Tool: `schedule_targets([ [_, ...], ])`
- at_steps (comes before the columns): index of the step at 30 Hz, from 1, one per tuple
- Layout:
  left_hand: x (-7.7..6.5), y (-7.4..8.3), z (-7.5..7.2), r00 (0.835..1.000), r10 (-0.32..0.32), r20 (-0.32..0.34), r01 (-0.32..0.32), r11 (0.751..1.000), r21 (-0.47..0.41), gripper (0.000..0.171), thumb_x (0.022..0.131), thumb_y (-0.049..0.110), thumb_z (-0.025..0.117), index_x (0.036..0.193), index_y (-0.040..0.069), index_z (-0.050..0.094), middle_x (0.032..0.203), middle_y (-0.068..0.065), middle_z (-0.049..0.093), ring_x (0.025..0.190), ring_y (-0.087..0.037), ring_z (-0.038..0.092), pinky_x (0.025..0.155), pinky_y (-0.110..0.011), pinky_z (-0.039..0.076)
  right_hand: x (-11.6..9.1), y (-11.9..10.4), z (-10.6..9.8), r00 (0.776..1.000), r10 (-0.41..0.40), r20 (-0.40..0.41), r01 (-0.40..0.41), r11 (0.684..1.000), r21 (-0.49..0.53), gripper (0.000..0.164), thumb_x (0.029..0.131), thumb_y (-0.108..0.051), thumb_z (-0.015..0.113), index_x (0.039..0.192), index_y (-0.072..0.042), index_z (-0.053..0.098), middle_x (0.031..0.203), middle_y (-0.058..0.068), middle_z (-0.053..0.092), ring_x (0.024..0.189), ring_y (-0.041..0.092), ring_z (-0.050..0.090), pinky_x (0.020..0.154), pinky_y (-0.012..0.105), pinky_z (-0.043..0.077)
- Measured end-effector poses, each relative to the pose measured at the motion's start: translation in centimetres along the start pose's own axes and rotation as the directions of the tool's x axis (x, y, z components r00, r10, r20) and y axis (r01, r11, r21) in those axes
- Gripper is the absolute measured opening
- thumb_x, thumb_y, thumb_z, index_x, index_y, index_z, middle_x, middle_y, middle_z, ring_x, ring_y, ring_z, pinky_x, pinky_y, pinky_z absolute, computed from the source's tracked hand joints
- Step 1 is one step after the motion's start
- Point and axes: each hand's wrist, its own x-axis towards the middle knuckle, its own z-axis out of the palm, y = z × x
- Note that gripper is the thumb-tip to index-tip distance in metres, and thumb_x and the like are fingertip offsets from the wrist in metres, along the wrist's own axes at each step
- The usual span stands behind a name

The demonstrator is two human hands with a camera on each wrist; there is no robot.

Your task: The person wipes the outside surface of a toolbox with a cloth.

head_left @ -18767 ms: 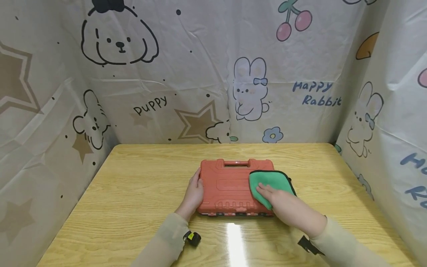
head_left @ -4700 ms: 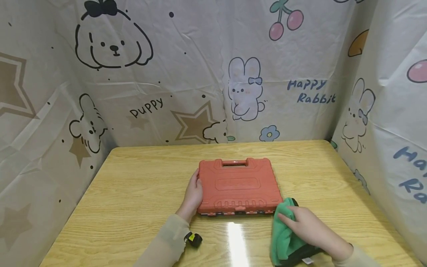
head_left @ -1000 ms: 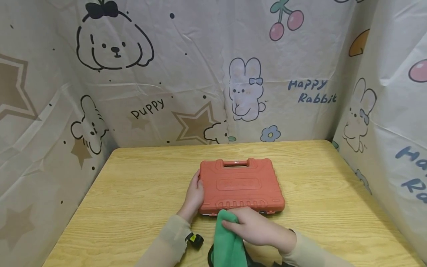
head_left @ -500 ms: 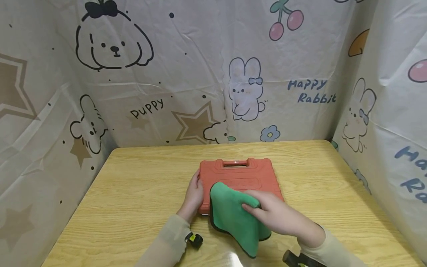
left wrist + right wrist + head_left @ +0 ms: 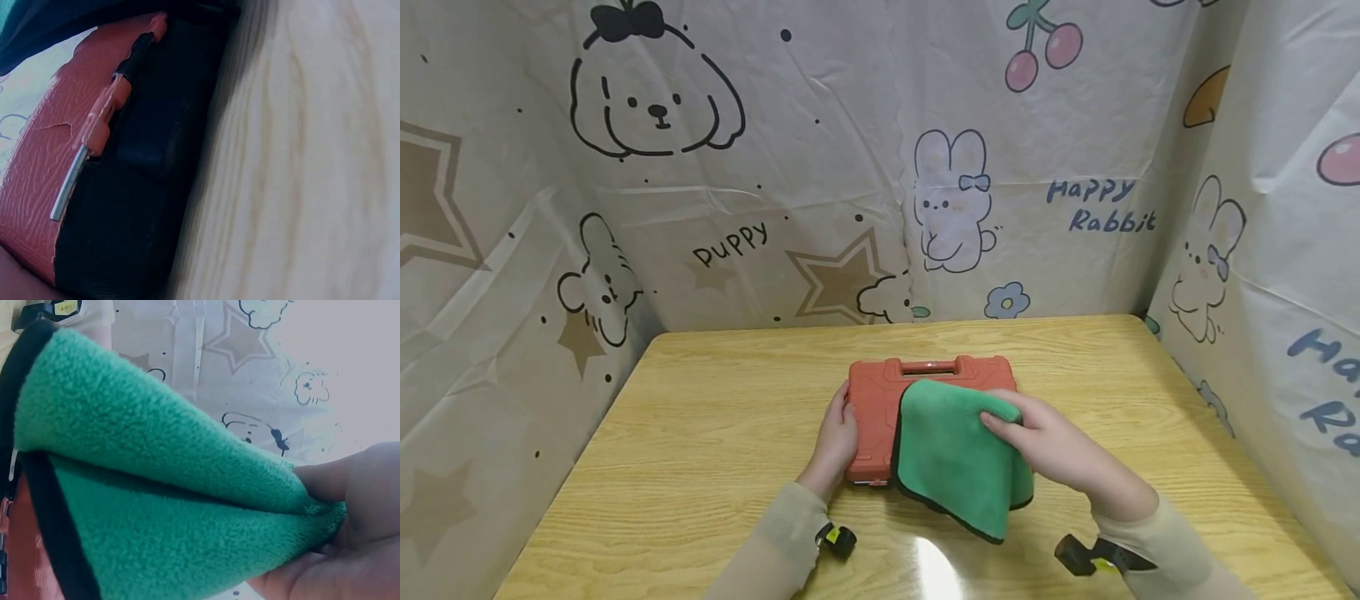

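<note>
A red plastic carrying case (image 5: 872, 433) with a black lower half (image 5: 144, 144) lies on the wooden table, its handle toward the back. My left hand (image 5: 833, 442) grips its left side, with the thumb at the edge of the lid. My right hand (image 5: 1048, 433) pinches a folded green cloth (image 5: 951, 442) with black edging between thumb and fingers. The cloth hangs over the middle and front right of the case and hides much of the lid. In the right wrist view, the fuzzy cloth (image 5: 144, 419) narrows into a fold at my right hand (image 5: 350, 525).
The light wooden table (image 5: 722, 417) stretches around the case. Printed cloth walls (image 5: 820, 167) enclose it at the back and both sides. Each wrist carries a small black device, such as the left one (image 5: 837, 540). A metal hinge pin (image 5: 69, 184) shows along the case's edge.
From in front of the case, my right hand has lifted the green cloth and moved it up and right over the lid. The left hand and the case have stayed in place.
</note>
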Motion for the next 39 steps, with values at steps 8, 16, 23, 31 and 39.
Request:
schedule_targets([
  [8,-0.1,0.1,0.0,1.0,0.009,0.009,-0.009,1.0,-0.004,0.053,0.113,0.013,0.029,0.164,0.007,0.023,0.168,-0.022,0.025,0.156,-0.041,0.021,0.127,-0.058,0.02,0.7,1.3,-1.2,0.998,0.018,0.065,-0.03,0.98,0.195,0.05,0.111,-0.026,0.046,0.147,0.008,0.043,0.144,0.026,0.052,0.118,0.016,0.06,0.096,0.032,0.053],
  [16,-0.2,0.1,0.0,1.0,0.004,0.024,-0.003,0.999,-0.042,0.053,0.113,0.013,0.028,0.164,0.006,0.022,0.168,-0.022,0.027,0.156,-0.039,0.024,0.127,-0.056,0.023,1.9,2.6,-1.8,0.989,-0.054,0.137,-0.026,0.851,0.524,0.057,0.113,-0.031,0.04,0.15,0.012,0.034,0.131,-0.002,0.063,0.12,0.006,0.064,0.1,0.028,0.056],
  [23,-0.1,0.1,-0.1,0.999,-0.016,0.031,0.018,0.998,-0.067,0.053,0.113,0.013,0.029,0.164,0.007,0.023,0.167,-0.022,0.028,0.155,-0.04,0.026,0.126,-0.056,0.025,3.1,3.9,-1.9,0.959,-0.198,0.204,-0.017,0.675,0.737,0.033,0.115,-0.026,0.029,0.137,-0.013,0.05,0.131,-0.005,0.064,0.123,0.007,0.062,0.105,0.029,0.053],
  [31,0.1,0.5,-0.5,0.996,-0.083,0.022,0.085,0.988,-0.127,0.054,0.11,0.013,0.035,0.164,0.009,0.027,0.167,-0.02,0.03,0.154,-0.038,0.03,0.125,-0.055,0.028,3.9,4.6,-1.8,0.942,-0.247,0.229,-0.068,0.526,0.847,0.041,0.116,-0.023,0.019,0.138,-0.015,0.053,0.134,-0.004,0.063,0.127,0.01,0.061,0.111,0.03,0.049],
  [39,0.2,2.1,-1.7,0.997,0.017,-0.075,-0.016,1.0,0.009,0.046,0.107,0.017,0.049,0.151,0.005,0.049,0.163,-0.021,0.033,0.155,-0.039,0.026,0.127,-0.058,0.021,4.6,5.1,-1.4,0.947,-0.224,0.23,-0.106,0.458,0.882,0.038,0.116,-0.023,0.021,0.137,-0.015,0.052,0.134,-0.004,0.062,0.127,0.011,0.06,0.112,0.03,0.048],
])
